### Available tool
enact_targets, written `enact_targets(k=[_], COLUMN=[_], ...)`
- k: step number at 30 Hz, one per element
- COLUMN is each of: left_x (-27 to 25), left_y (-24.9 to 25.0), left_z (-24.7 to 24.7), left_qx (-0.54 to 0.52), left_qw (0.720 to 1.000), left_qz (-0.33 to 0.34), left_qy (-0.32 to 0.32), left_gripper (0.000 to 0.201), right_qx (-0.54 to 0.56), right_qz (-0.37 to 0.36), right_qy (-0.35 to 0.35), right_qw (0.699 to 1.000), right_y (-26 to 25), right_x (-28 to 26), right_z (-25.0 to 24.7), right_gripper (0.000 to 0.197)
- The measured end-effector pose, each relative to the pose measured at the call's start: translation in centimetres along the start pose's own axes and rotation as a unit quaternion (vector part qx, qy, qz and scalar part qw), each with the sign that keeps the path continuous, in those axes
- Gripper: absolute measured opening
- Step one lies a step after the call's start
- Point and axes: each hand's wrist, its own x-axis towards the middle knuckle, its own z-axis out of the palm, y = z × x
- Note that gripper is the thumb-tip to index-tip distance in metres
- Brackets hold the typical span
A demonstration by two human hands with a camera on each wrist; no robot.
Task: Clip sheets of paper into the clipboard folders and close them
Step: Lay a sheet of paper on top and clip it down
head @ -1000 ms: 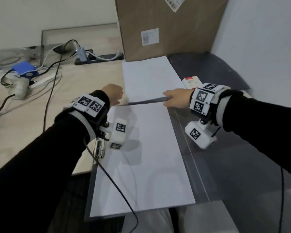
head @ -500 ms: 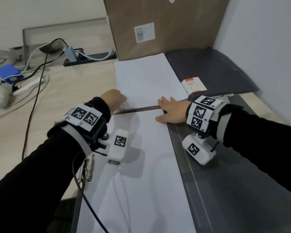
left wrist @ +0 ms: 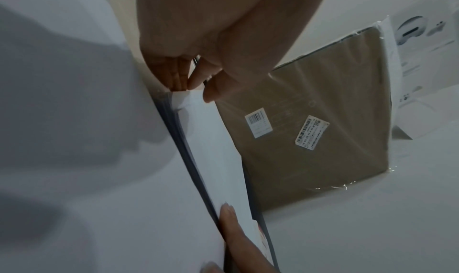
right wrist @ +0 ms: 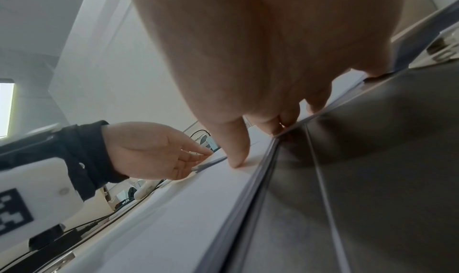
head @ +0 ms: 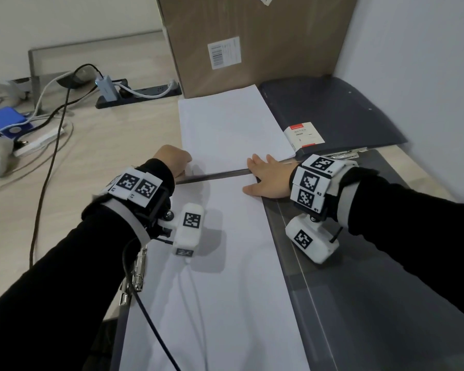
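An open grey clipboard folder [head: 359, 303] lies along the desk's near edge. White sheets of paper [head: 220, 277] cover its left half, and its metal clip [head: 135, 274] shows at the left edge under my left sleeve. My left hand [head: 176, 160] pinches the far left corner of the sheets between thumb and fingers [left wrist: 178, 81]. My right hand [head: 263, 178] lies flat on the far right corner, its straight fingers [right wrist: 238, 159] pressing the paper down beside the folder's spine.
A second stack of white paper [head: 225, 129] lies just beyond the hands. A closed dark folder [head: 332, 111] with a label sits at the back right, against a large cardboard box [head: 252, 44]. Cables and a power strip [head: 134, 95] cover the left of the desk. A wall stands close on the right.
The far edge of the sheets, held raised a second ago, has come down onto the folder. My right hand went from holding that edge to lying flat on it.
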Motion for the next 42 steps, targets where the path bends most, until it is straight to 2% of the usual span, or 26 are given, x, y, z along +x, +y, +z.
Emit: enact_targets(k=[2,4,6,7,10,11,13,15,17,18,19,21,22,24,27,28,29,30,31,33,35,36,38,39,40,42], left_x=[-0.1,-0.2,0.2,0.2,0.2,-0.2,-0.1,0.0,-0.6,-0.7,-1.2,-1.3,-1.2,-1.6,-1.9,-2.4,-2.6,-2.6,-2.7,-3.7,-4.4,-4.8,-5.9,-6.4,-7.1,-8.2], left_y=[0.1,0.4,0.4,0.6,1.1,1.4,1.9,2.5,3.1,3.2,3.6,3.6,3.8,4.0,2.9,2.7,2.7,2.4,2.1,1.7,0.8,0.4,-0.5,-0.9,-1.5,-2.6], left_z=[-0.1,0.1,0.2,0.3,0.5,0.6,0.9,0.7,0.6,0.7,0.7,1.0,1.2,1.1,0.7,0.5,0.5,0.4,0.1,-0.9,-2.0,-2.7,-3.8,-4.2,-4.5,-4.8], left_qx=[0.002,-0.006,-0.033,-0.065,-0.173,-0.171,-0.104,-0.028,0.038,0.062,0.112,0.252,0.258,0.177,0.211,0.176,0.066,-0.125,-0.273,-0.337,-0.329,-0.331,-0.346,-0.346,-0.345,-0.341], left_qw=[1.000,1.000,0.999,0.998,0.985,0.984,0.993,0.999,0.999,0.998,0.994,0.965,0.964,0.983,0.973,0.980,0.994,0.991,0.961,0.939,0.939,0.935,0.925,0.922,0.918,0.909], left_qz=[0.002,-0.006,-0.016,-0.017,-0.030,-0.039,-0.045,-0.030,-0.006,-0.002,0.010,0.071,0.064,0.030,0.091,0.085,0.081,0.048,0.045,0.063,0.099,0.123,0.145,0.150,0.160,0.168], left_qy=[-0.007,-0.005,0.010,0.013,-0.001,-0.012,-0.015,0.006,0.009,0.003,-0.006,-0.022,-0.026,-0.027,0.005,0.021,0.020,0.011,0.012,0.032,0.010,-0.011,-0.063,-0.089,-0.114,-0.173], left_gripper=[0.037,0.008,0.014,0.007,0.026,0.032,0.037,0.033,0.024,0.026,0.025,0.017,0.020,0.037,0.048,0.049,0.046,0.038,0.031,0.039,0.042,0.041,0.041,0.041,0.040,0.037], right_qx=[0.005,0.011,0.015,0.018,0.018,0.015,0.014,0.015,0.013,0.012,0.012,0.012,0.012,0.017,0.072,0.108,0.151,0.203,0.264,0.345,0.380,0.423,0.528,0.570,0.606,0.675], right_qz=[0.001,0.001,-0.001,-0.001,0.000,0.000,0.001,0.002,0.003,0.003,0.002,0.002,0.003,0.001,-0.017,-0.021,-0.027,-0.025,-0.018,0.011,0.034,0.044,0.048,0.029,0.000,-0.047], right_qy=[-0.001,0.000,0.006,0.009,0.008,0.006,0.002,0.002,0.008,0.010,0.010,0.009,0.009,0.010,0.009,0.017,0.036,0.068,0.111,0.204,0.255,0.248,0.192,0.155,0.123,0.094], right_qw=[1.000,1.000,1.000,1.000,1.000,1.000,1.000,1.000,1.000,1.000,1.000,1.000,1.000,1.000,0.997,0.994,0.988,0.976,0.958,0.916,0.889,0.871,0.826,0.806,0.786,0.730], right_y=[0.0,0.0,0.0,0.0,0.1,0.1,0.2,0.2,0.2,0.2,0.2,0.2,0.2,0.1,0.0,0.2,0.5,0.9,1.3,2.4,3.8,4.3,5.1,5.7,5.8,5.6], right_x=[0.1,0.2,0.3,0.3,0.4,0.5,0.7,0.8,0.8,0.8,0.8,0.9,0.9,0.7,0.0,-0.3,-0.6,-1.0,-1.5,-2.3,-2.8,-3.1,-3.9,-4.2,-4.7,-5.8], right_z=[0.0,0.1,0.2,0.3,0.3,0.2,0.2,0.2,0.3,0.3,0.4,0.5,0.5,0.4,-0.7,-1.2,-1.9,-2.5,-3.1,-4.2,-5.0,-5.4,-5.7,-5.8,-5.8,-5.6], right_gripper=[0.075,0.075,0.075,0.075,0.075,0.075,0.074,0.074,0.074,0.074,0.074,0.074,0.074,0.072,0.059,0.054,0.051,0.049,0.048,0.049,0.058,0.065,0.076,0.069,0.054,0.031])
